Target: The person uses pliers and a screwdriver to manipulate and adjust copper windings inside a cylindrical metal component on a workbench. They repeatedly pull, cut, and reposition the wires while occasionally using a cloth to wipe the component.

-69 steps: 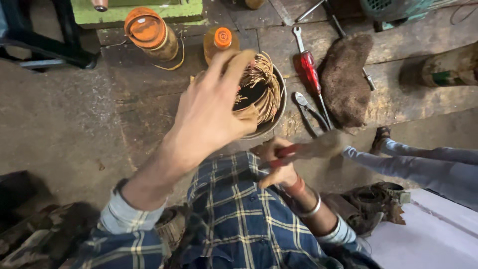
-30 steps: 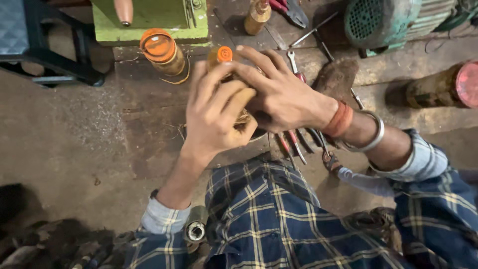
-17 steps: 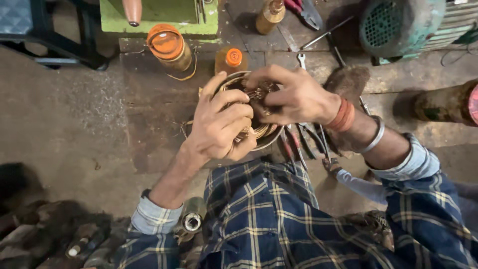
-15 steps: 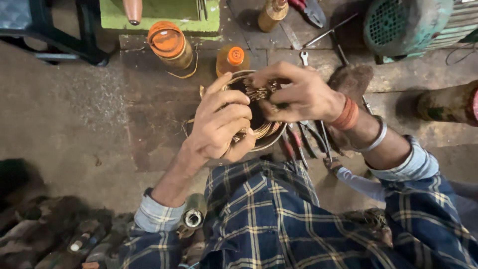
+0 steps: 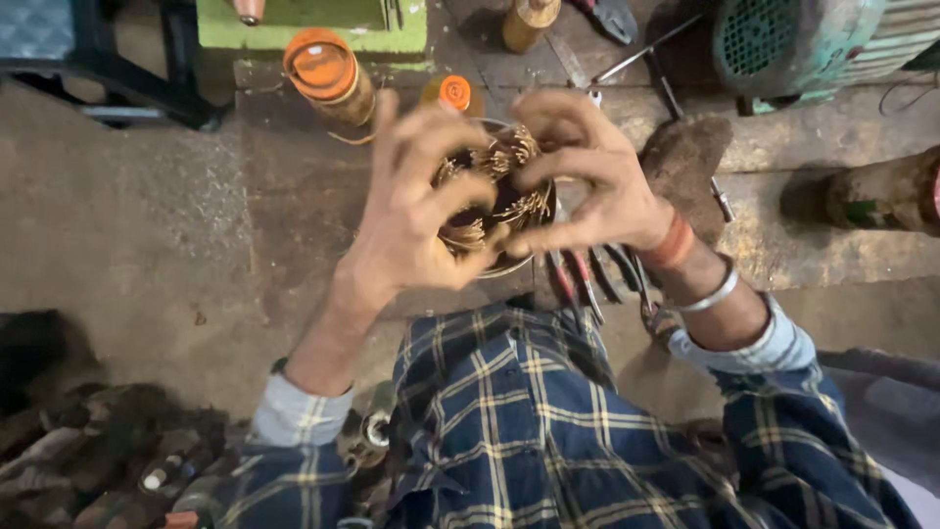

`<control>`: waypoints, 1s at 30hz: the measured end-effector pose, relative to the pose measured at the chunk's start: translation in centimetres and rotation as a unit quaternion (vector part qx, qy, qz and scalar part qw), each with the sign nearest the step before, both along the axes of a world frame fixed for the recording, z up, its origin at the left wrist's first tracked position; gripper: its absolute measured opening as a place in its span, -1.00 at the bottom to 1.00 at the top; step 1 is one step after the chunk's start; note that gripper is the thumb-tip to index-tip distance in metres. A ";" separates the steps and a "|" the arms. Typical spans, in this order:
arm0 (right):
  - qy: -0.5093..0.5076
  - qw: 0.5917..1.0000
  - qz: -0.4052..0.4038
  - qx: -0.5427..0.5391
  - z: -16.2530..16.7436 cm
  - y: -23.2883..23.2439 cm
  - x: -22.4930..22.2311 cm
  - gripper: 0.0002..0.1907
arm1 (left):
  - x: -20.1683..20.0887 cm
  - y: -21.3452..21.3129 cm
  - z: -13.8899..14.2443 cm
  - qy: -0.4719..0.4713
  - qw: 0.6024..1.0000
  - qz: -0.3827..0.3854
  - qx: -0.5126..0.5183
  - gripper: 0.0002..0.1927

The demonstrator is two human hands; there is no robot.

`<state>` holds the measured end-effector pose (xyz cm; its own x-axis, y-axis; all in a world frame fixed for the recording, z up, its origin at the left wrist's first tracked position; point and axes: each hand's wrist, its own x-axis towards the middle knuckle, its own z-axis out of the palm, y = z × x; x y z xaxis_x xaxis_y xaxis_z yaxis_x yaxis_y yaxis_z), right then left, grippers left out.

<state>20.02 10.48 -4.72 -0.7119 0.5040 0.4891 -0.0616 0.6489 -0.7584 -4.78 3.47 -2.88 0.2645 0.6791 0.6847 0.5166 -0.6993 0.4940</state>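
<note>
Item: round metal housing [image 5: 509, 263] packed with copper wire coils [image 5: 494, 191], centre of the frame, on the grimy floor [image 5: 147, 225] just above my knees.

Left hand [image 5: 416, 211]: I see it cupped round the left side of the housing, fingers [image 5: 446, 122] spread and curled over the coils, thumb low at the rim. It grips the piece.

Right hand [image 5: 587, 176]: it wraps the right side, fingers bent in and pinching at the top of the copper wire. Red band and metal bangle [image 5: 720, 294] at the wrist.

Change: half a second ago both hands lay flatter, pressed down on the coils; now the fingers stand raised and hooked, and the housing sits slightly higher in the frame. I judge that the work has gone from pressing to pulling or shaping the wire, though I cannot tell whether any strand has come loose.

Around it: orange-capped jar [image 5: 328, 73], upper left; smaller orange-capped bottle [image 5: 450, 93] just behind the housing; green box [image 5: 313, 24] at the top edge; red-handled tools [image 5: 578, 284] beside the right wrist; green motor [image 5: 793, 44], upper right; dark lump [image 5: 685, 162] right of the right hand.
</note>
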 end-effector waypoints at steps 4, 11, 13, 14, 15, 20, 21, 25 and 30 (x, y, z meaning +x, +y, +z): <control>-0.069 0.997 -0.005 -0.039 1.7 -0.3 -0.5 0.29 | -0.8 -0.7 1.3 0.024 0.983 0.064 -0.168 0.14; -0.182 0.977 0.044 -0.105 2.1 1.2 -2.0 0.36 | -0.6 0.8 1.0 0.118 0.933 0.019 -0.340 0.33; -0.184 0.980 0.028 -0.072 2.1 1.1 -2.0 0.31 | -0.4 0.9 1.2 0.130 0.926 0.025 -0.354 0.23; -0.172 0.984 0.021 -0.050 2.0 1.0 -2.0 0.28 | -0.4 0.8 1.2 0.135 0.922 0.028 -0.362 0.17; -0.160 0.987 0.015 -0.031 1.9 0.7 -2.0 0.25 | -0.3 0.7 1.3 0.132 0.926 0.023 -0.353 0.11; -0.141 0.990 -0.016 0.003 1.2 -0.2 -2.2 0.11 | -0.5 0.5 1.2 0.118 0.945 -0.003 -0.304 -0.23; -0.138 0.990 -0.020 -0.001 1.1 -0.2 -2.2 0.06 | -0.5 0.5 1.1 0.119 0.948 -0.002 -0.293 -0.27; -0.139 0.988 -0.053 -0.027 0.7 -0.6 -2.6 -0.08 | -0.6 0.5 0.6 0.131 0.954 0.003 -0.269 -0.37; -0.150 0.986 -0.073 -0.017 1.1 -0.6 -2.8 -0.10 | -0.6 1.1 0.8 0.197 0.940 0.025 -0.278 -0.42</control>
<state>17.22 9.93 -3.64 -0.7412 0.6237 0.2484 0.2609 0.6085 -0.7495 -5.38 4.56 -2.06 0.3819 0.9210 0.0766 0.7608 -0.3604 0.5398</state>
